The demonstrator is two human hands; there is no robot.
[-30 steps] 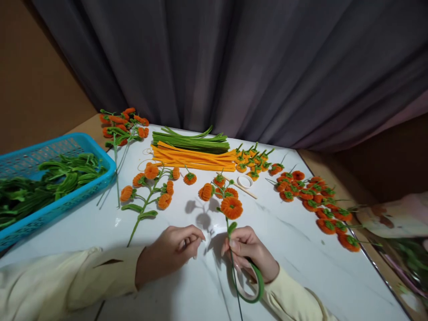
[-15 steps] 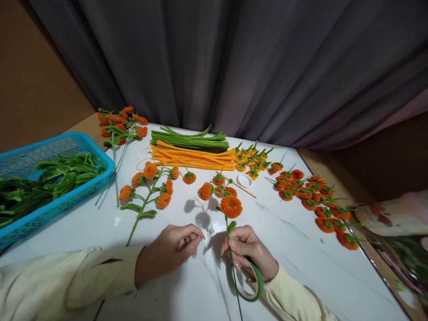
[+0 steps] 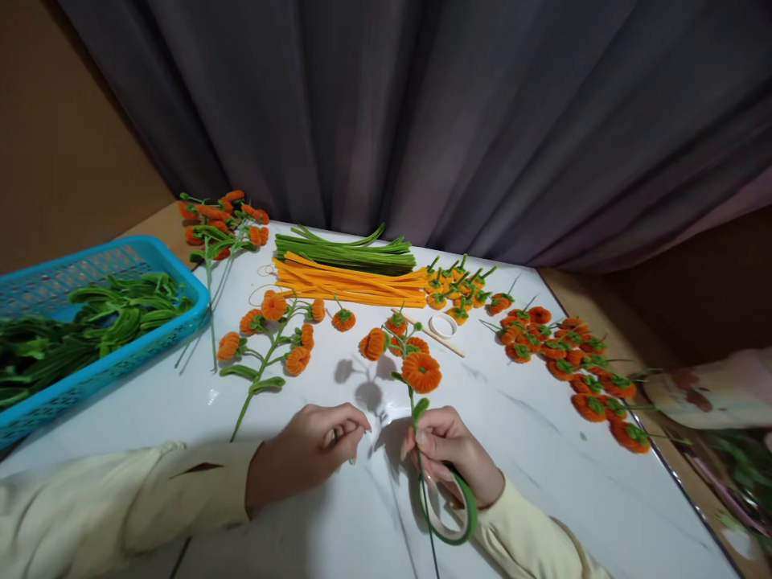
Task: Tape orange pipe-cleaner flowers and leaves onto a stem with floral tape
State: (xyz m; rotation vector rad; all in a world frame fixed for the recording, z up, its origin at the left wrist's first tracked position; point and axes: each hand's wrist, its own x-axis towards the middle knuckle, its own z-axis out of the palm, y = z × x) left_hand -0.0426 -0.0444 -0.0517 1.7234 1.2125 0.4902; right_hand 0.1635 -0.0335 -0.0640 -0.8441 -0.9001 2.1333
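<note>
My right hand [image 3: 453, 452] pinches the wire stem of an upright spray of orange pipe-cleaner flowers [image 3: 420, 371], at a small green leaf [image 3: 420, 408]. A roll of green tape [image 3: 468, 515] hangs on that hand's fingers, below the pinch and beside the stem. My left hand [image 3: 314, 450] hovers left of the stem, apart from it, its fingers curled and thumb near the index finger; nothing shows in it. Beyond the left hand lies another spray of orange flowers [image 3: 263, 363] with green leaves. A single orange flower [image 3: 343, 320] lies between the sprays.
A blue basket [image 3: 196, 310] of green leaves stands left. Green pipe cleaners [image 3: 350, 251] and orange pipe cleaners [image 3: 350, 281] lie at the back, near small yellow-orange flowers [image 3: 459, 312], a white ring [image 3: 444, 325] and a thin stick [image 3: 449, 346]. Loose orange flowers [image 3: 558, 347] lie right; more flowers [image 3: 223, 221] lie back left.
The whole view has shifted slightly. My hands keep the same pose, and the right still grips the stem.
</note>
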